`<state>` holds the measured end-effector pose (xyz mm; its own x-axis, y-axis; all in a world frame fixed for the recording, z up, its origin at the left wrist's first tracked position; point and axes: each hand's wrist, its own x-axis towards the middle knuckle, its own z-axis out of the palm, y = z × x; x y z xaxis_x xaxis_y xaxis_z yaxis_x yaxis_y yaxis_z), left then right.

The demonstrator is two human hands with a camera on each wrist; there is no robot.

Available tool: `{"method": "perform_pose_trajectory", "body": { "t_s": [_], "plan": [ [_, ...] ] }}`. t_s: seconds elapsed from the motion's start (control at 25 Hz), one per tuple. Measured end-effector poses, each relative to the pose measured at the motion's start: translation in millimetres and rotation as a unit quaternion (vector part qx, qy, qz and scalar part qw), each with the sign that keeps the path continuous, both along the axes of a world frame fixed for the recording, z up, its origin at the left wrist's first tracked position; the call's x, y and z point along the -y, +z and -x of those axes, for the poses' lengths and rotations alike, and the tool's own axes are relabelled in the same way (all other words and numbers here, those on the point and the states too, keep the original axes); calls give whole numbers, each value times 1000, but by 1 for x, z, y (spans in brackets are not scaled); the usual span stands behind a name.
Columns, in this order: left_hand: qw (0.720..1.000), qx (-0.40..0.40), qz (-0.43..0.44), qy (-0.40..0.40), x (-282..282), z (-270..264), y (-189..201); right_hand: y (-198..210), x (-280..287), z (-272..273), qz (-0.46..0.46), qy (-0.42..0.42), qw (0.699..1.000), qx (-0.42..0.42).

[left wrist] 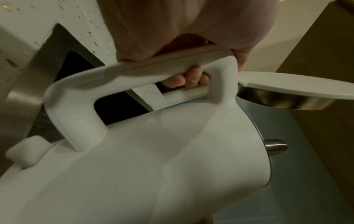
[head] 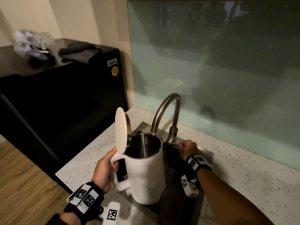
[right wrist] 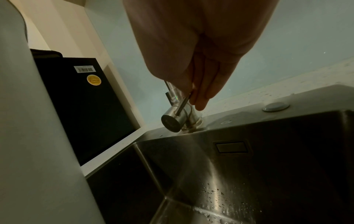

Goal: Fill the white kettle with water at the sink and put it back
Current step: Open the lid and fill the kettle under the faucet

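The white kettle [head: 146, 172] is held over the sink [right wrist: 249, 159], its lid [head: 121, 130] flipped up and standing open at the handle side, its steel mouth just under the outlet of the curved tap [head: 167, 111]. The left hand [head: 103, 169] has its grip wrapped round the kettle's handle [left wrist: 134, 71], fingers curled through the opening and thumb up near the lid hinge, so it carries the whole weight clear of the basin. The right hand [head: 189, 147] has a closed grip on the thin tap lever [right wrist: 184, 104], pinching it between thumb and fingers beside the tap base.

A thin thread of water seems to fall from the outlet into the kettle, though the dim light makes this hard to confirm; the inside walls look dry and bare well down, and no water level shows. So I judge the task to be at the start of its filling step: the kettle has been brought to the sink, opened and placed under the tap, and the lever is in hand. Left to do are the filling itself, shutting the tap, closing the lid and carrying the kettle back to its place, which none of the views shows.

Around the sink lies the speckled table [head: 243, 168], with the glass splashback [head: 227, 78] behind it and a black cabinet [head: 65, 103] to the left.
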<state>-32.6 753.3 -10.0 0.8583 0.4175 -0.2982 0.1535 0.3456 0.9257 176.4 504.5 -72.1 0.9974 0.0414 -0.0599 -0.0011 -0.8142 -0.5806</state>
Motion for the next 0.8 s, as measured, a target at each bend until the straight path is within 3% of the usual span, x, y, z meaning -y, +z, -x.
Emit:
{"method": "perform_pose_trajectory", "body": {
  "t_s": [0.24,0.44,0.56,0.64,0.8],
  "plan": [
    [1000,1,-17,10,-2,3,-3,2,5,6,-22,27,999,5],
    [999,2,-35,-9,2,2,-4,20,10,39,-116,67,990,-32],
    [999,-2,-39,-15,4,0,-3,20,17,72,-197,209,946,-150],
    [998,-2,-63,-15,6,0,-1,26,15,93,-210,307,911,-179],
    [990,-4,-137,-17,3,0,-8,34,-8,116,-277,280,905,-157]
  ]
}}
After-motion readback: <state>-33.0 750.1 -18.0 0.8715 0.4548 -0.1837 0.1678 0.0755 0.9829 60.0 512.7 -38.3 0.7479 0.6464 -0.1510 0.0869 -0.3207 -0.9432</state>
